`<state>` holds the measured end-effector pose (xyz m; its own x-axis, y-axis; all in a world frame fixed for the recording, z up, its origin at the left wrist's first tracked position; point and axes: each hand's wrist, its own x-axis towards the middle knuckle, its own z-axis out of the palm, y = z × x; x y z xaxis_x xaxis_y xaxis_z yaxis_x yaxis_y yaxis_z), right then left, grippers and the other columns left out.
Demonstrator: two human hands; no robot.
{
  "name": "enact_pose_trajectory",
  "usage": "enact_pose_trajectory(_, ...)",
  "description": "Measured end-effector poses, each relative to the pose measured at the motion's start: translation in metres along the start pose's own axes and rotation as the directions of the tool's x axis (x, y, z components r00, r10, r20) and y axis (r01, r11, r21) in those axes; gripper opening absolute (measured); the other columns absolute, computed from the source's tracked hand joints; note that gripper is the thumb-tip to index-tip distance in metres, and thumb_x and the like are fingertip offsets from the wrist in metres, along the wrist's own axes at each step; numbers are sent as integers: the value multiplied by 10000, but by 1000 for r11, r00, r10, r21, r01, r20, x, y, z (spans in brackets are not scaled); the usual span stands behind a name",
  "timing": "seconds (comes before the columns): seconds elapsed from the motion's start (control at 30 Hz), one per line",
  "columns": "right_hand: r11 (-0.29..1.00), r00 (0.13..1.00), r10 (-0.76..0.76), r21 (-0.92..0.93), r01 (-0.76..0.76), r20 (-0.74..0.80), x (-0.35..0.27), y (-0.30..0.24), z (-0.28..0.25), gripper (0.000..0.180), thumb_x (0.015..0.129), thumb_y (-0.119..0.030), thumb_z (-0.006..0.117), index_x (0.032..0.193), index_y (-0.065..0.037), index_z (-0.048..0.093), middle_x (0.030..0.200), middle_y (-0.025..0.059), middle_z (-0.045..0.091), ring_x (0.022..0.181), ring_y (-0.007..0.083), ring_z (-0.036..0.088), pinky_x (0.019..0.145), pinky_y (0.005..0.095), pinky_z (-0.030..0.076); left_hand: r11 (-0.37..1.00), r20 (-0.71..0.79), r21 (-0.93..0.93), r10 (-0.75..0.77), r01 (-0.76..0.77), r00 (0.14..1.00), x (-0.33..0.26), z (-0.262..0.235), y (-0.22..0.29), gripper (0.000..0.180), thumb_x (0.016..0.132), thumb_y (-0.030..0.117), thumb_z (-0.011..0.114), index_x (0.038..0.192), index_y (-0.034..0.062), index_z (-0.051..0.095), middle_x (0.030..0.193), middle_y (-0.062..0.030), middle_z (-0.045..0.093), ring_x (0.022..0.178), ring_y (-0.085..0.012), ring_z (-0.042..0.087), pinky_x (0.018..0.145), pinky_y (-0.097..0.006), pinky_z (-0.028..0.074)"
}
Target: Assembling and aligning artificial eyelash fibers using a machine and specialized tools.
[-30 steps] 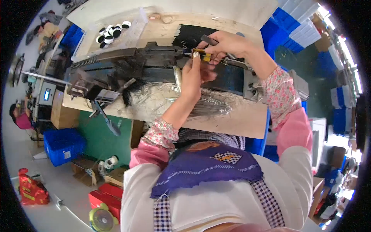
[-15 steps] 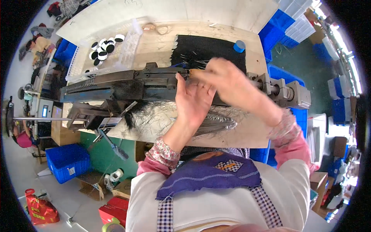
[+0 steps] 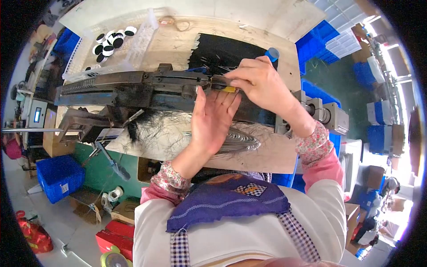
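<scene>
My left hand (image 3: 213, 122) lies palm up with its fingers stretched out, at the near side of a long dark metal machine (image 3: 173, 84). Its thumb stands apart beside the machine's middle block. My right hand (image 3: 262, 84) comes in from the right with thumb and fingers pinched together. Between them is the end of a small dark piece with a yellow edge (image 3: 228, 89), just above the left fingertips; its exact kind is unclear. Under my left wrist lies a bundle of thin bent metal wires (image 3: 242, 141). Behind my right hand is a black cloth (image 3: 222, 51) with several thin wires on it.
A clear plastic basket (image 3: 142, 44) at the back left holds several white rolls with black ends. A blue round cap (image 3: 272, 54) stands on the black cloth's right end. Dark bristles (image 3: 153, 129) litter the wooden table (image 3: 275, 155). A blue bin (image 3: 60, 178) stands on the floor at left.
The view has shifted, so the scene sits farther left. My right hand, blurred before, is now sharp, and more of the dark and yellow piece shows. My left hand keeps its palm-up pose.
</scene>
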<state>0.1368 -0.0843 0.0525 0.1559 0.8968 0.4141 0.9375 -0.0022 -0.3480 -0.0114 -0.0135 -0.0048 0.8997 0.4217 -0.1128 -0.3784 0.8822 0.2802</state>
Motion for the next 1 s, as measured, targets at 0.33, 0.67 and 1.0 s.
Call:
enact_pose_trajectory(0.33,995,999,-38,-88,38,-4,-8,-2,-14,152,766,-152,638,899,-144,712,734,23,574,769,212,590,814,368,382,999,-8,44,-19,19,1000,3,7,4,622,972,505,343,1210,-63,433,1291,-192,469,1256,-295,418,1115,-413,292)
enact_pose_trajectory(0.67,997,997,72,13,-72,7,1,2,-1,173,793,-169,623,938,-130,708,789,62,604,831,252,601,850,401,391,999,22,25,26,-26,999,-1,2,8,701,956,538,351,1256,-95,361,1318,-216,426,1277,-313,395,1122,-421,276)
enact_pose_trajectory(1.0,982,993,121,145,-118,-15,-3,-8,-15,186,808,-152,614,981,-90,643,776,99,623,770,283,617,739,396,449,1000,-12,-14,-3,3,1000,-2,6,10,659,971,513,336,1208,-100,379,1276,-215,448,1242,-314,424,1123,-416,283)
